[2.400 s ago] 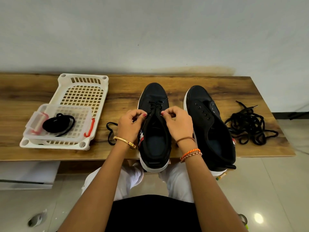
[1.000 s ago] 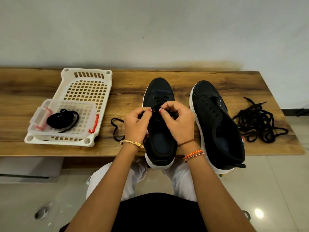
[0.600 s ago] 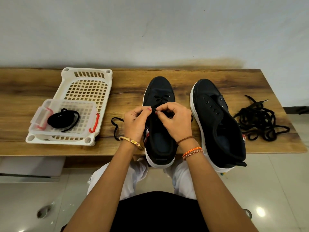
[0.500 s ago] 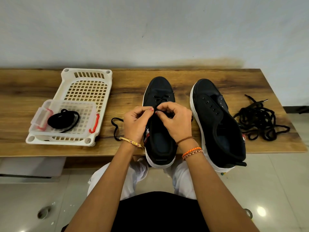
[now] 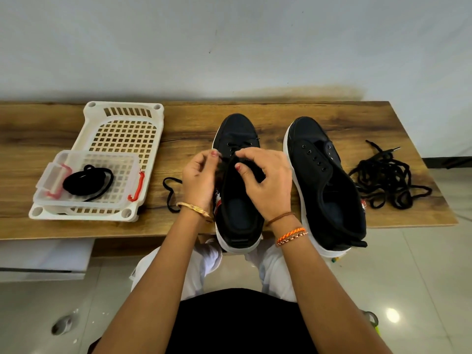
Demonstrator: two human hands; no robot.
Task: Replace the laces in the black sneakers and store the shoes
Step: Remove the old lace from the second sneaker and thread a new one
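Black sneaker [image 5: 237, 200] being laced on the bench [image 5: 191, 123].
Left hand [image 5: 200, 180] and right hand [image 5: 265, 182], fingers curled, apparently pinch its black lace at the upper eyelets; white sole, partly laced.

Middle eyelets of left sneaker [image 5: 236, 175] hidden behind both hands [image 5: 201, 180] [image 5: 265, 180]; grip on lace [image 5: 169, 192] blurred, cannot tell. Lace partly hidden under left wrist. Table [image 5: 25, 139] cut off at left edge. Small scraps on floor [image 5: 61, 325] too blurred to identify.
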